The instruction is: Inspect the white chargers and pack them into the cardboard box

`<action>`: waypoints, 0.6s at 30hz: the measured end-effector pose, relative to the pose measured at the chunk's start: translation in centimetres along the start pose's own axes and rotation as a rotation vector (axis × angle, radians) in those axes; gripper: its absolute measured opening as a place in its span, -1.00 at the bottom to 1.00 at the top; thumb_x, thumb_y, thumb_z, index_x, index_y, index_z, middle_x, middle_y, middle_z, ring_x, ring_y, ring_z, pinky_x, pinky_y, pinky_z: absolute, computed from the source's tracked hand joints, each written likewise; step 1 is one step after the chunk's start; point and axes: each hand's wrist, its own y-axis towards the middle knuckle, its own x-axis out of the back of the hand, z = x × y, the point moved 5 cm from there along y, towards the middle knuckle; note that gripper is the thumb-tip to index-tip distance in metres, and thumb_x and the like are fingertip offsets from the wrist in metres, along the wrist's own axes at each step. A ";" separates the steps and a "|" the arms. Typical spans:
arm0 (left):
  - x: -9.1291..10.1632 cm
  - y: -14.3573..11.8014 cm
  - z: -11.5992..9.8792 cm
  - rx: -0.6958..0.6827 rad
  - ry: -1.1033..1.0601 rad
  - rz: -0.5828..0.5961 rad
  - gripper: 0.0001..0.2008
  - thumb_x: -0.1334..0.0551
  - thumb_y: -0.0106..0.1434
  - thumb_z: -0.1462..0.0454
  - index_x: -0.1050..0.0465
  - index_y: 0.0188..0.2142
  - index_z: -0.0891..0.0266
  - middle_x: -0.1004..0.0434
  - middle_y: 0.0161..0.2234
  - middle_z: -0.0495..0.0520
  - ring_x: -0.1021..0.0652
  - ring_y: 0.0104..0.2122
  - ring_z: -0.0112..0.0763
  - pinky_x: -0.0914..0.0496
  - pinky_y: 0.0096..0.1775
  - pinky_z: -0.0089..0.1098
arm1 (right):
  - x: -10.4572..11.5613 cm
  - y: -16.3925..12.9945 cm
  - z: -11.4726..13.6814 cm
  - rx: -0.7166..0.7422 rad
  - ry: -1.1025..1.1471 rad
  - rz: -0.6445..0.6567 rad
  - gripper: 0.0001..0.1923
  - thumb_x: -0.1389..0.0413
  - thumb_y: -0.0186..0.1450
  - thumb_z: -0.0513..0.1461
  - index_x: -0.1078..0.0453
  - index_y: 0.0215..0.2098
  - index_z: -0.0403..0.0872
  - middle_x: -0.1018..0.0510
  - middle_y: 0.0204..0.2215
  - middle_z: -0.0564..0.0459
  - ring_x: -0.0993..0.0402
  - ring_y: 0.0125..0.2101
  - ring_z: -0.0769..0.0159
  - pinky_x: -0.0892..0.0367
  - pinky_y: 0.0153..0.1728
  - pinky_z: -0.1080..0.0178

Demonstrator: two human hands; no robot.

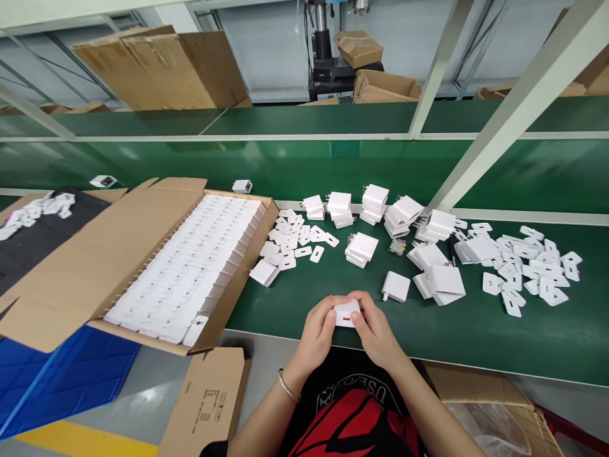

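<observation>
I find left hand (318, 325) and right hand (375, 327) jointly gripping one white charger (347, 311) by the green bench (476, 339)'s edge.

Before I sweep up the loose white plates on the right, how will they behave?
The plates look thin, so probably light and fairly easy to slide. Lying loosely overlapped, they may scatter if pushed. Their flat shape makes rolling unlikely.

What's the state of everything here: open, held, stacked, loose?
Left hand: closed on the white charger.
Right hand: closed on it too.
White charger: held in both hands.
Large carton: open, packed with white pieces.
Charger stacks: piled on the green bench.
White plates: loose, scattered.
Lower right carton: open, plastic inside.
</observation>
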 end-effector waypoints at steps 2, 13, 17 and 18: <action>0.1 0.1 0.0 0.022 0.007 -0.017 -0.49 0.03 0.60 -0.04 -0.59 0.02 0.20 -0.68 -0.05 0.17 -0.61 -0.09 -0.18 -0.44 -0.02 -0.26 | 0.0 0.1 0.1 0.011 -0.008 0.006 -0.63 0.09 0.58 0.07 -0.34 0.04 0.01 -0.54 -0.29 0.06 -0.45 -0.36 0.24 -0.34 -0.31 0.21; 0.1 0.1 0.3 0.074 -0.037 -0.011 -0.37 0.13 0.60 -0.12 -0.59 0.03 0.20 -0.65 -0.12 0.16 -0.56 -0.23 -0.24 -0.43 -0.13 -0.27 | 0.1 0.1 -0.5 -0.025 0.032 -0.019 -0.54 0.13 0.58 0.14 -0.38 0.00 0.00 -0.55 -0.34 0.07 -0.47 -0.39 0.24 -0.33 -0.34 0.22; 0.0 0.1 0.2 0.039 -0.035 0.000 -0.29 0.19 0.57 -0.19 -0.57 0.07 0.18 -0.63 -0.19 0.11 -0.43 -0.40 -0.33 -0.36 -0.28 -0.31 | 0.1 0.3 -0.8 -0.051 0.093 -0.034 -0.45 0.23 0.60 0.17 -0.40 0.02 0.01 -0.59 -0.31 0.05 -0.51 -0.37 0.23 -0.38 -0.32 0.20; -0.1 0.1 0.2 0.032 -0.034 0.003 -0.31 0.16 0.57 -0.18 -0.57 0.08 0.18 -0.64 -0.17 0.12 -0.46 -0.37 -0.32 -0.37 -0.28 -0.31 | 0.1 0.3 -0.8 -0.054 0.094 -0.035 -0.44 0.25 0.60 0.17 -0.39 0.04 0.01 -0.60 -0.29 0.04 -0.51 -0.36 0.23 -0.38 -0.32 0.20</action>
